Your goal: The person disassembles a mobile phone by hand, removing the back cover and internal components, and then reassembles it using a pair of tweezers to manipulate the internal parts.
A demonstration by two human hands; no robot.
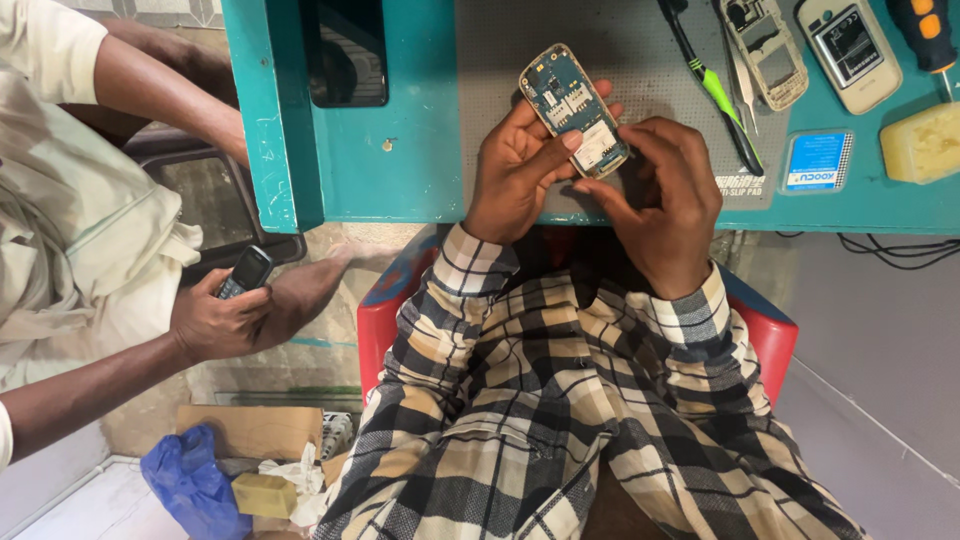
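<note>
While the bare blue phone circuit board (574, 110) is gripped between left hand (520, 170) and right hand (665, 200), both closed on it | casing already removed: grey phone shell (765, 50) lies beyond right hand | reassembly judged outstanding.

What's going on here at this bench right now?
A person in a checked shirt holds a bare phone circuit board in both hands, left hand and right hand, over the grey mat. Tweezers and an empty phone frame lie nearby. Another person's hand holds a small black phone.
</note>
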